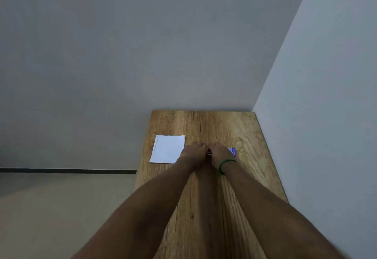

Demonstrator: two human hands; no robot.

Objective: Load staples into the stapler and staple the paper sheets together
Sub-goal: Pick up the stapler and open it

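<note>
Against plain grey walls, a grainy wooden counter fills the corner. My left hand and right hand close together around the small reddish stapler; white paper sheets lie flat just left, a blue box right.

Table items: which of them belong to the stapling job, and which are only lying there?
For the job:
- paper sheets
- stapler, mostly hidden between left hand and right hand
- blue packet, probably staples

Not part of it:
- green wristband
</note>
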